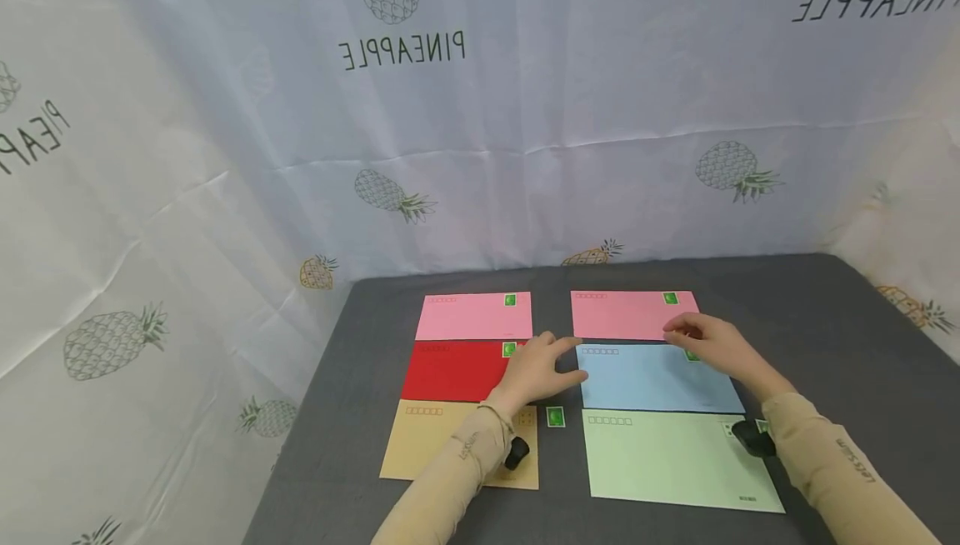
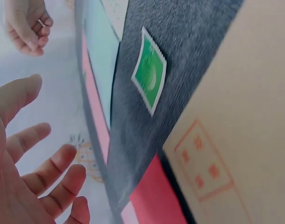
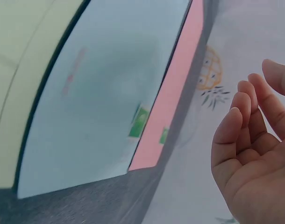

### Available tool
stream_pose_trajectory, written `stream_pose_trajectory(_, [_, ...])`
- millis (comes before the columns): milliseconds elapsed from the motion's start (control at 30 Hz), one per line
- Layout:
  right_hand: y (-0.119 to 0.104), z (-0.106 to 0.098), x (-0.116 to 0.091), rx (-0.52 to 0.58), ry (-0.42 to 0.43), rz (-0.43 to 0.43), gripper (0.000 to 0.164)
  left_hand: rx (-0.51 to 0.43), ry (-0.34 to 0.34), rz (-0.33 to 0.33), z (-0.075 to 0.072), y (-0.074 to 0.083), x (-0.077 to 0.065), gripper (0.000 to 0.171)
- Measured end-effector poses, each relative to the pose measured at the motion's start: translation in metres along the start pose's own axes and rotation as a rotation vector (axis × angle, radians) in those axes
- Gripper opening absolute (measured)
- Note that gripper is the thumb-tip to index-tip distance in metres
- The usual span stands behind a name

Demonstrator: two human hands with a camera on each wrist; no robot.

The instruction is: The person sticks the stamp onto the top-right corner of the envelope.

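My left hand (image 1: 536, 366) hovers over the inner edge of the red envelope (image 1: 450, 370), fingers spread and holding nothing. My right hand (image 1: 708, 341) is raised above the blue envelope (image 1: 652, 382), its fingers loosely bent with nothing between them. Near its top right corner the blue envelope bears a green stamp (image 3: 139, 123), partly hidden by the hand in the head view. The red envelope and both pink envelopes, left (image 1: 465, 320) and right (image 1: 622, 316), carry similar stamps. A loose green stamp (image 1: 555, 417) lies on the dark cloth beside the tan envelope (image 1: 420, 445).
A pale green envelope (image 1: 667, 462) lies nearest on the right; another green stamp (image 1: 762, 426) shows at its right edge, partly covered by the wrist camera. The envelopes form two columns on a dark grey table (image 1: 330, 412). Pineapple-print curtains (image 1: 525, 195) surround it.
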State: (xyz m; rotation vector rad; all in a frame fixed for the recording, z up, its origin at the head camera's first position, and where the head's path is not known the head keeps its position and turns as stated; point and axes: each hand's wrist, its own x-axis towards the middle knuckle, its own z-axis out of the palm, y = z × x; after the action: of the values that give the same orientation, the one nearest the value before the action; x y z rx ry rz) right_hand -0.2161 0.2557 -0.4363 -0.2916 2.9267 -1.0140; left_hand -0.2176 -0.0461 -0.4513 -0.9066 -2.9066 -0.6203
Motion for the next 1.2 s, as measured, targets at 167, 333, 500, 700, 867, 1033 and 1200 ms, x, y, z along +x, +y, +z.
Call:
stream_pose_trajectory(167, [-0.016, 0.003, -0.001, 0.011, 0.013, -0.053, 0.033, -0.027, 0.000, -0.025, -0.012, -0.007, -0.007, 0.053])
stream_pose_trajectory(333, [-0.031, 0.009, -0.001, 0.033, 0.021, -0.078, 0.028, -0.015, -0.004, -0.062, -0.023, -0.016, -0.018, 0.053])
stream_pose_trajectory(500, [-0.044, 0.015, -0.002, 0.074, 0.028, -0.134, 0.023, -0.043, 0.000, -0.096, -0.030, -0.025, -0.030, 0.054])
stream_pose_trajectory(700, [-0.060, 0.021, -0.006, 0.086, 0.040, -0.181, 0.021, -0.069, 0.044, -0.106, -0.042, -0.032, -0.041, 0.052])
stream_pose_trajectory(867, [-0.072, 0.027, -0.007, 0.114, 0.031, -0.198, 0.018, -0.066, 0.075, -0.117, -0.051, -0.037, -0.051, 0.053])
stream_pose_trajectory(1033, [-0.080, 0.034, -0.008, 0.140, 0.017, -0.207, 0.018, -0.085, 0.085, -0.132, -0.057, -0.042, -0.060, 0.053])
stream_pose_trajectory(1200, [-0.086, 0.044, -0.008, 0.180, -0.003, -0.216, 0.019, -0.088, 0.080, -0.157, -0.062, -0.046, -0.073, 0.056])
